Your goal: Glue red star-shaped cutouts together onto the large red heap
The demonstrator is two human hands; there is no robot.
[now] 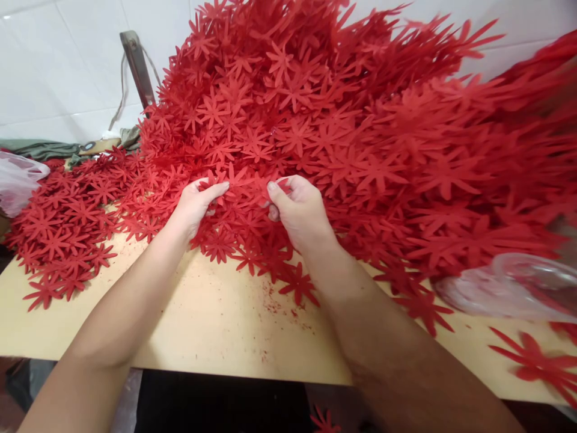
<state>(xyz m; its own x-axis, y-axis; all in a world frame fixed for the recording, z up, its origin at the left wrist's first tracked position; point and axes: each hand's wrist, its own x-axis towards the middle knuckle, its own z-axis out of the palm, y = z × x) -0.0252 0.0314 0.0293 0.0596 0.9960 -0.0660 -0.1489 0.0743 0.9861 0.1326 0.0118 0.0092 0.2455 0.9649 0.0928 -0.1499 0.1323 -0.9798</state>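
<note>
A huge heap of red flower-shaped cutouts (342, 114) covers the back of a pale wooden board (216, 325). At the heap's front edge my left hand (195, 204) pinches a bunch of red flower cutouts (246, 180) between thumb and fingers. My right hand (300, 210) grips the same bunch from the other side, thumb on top. Both forearms reach in from the near edge of the board.
Loose flowers spread flat at the left (63, 234). Clear plastic bags lie at the far left (18, 180) and at the right (514, 288). A metal bar (137, 66) leans on the white tiled wall. Green cloth (49, 149) lies at the back left. One flower lies on the floor (322, 421).
</note>
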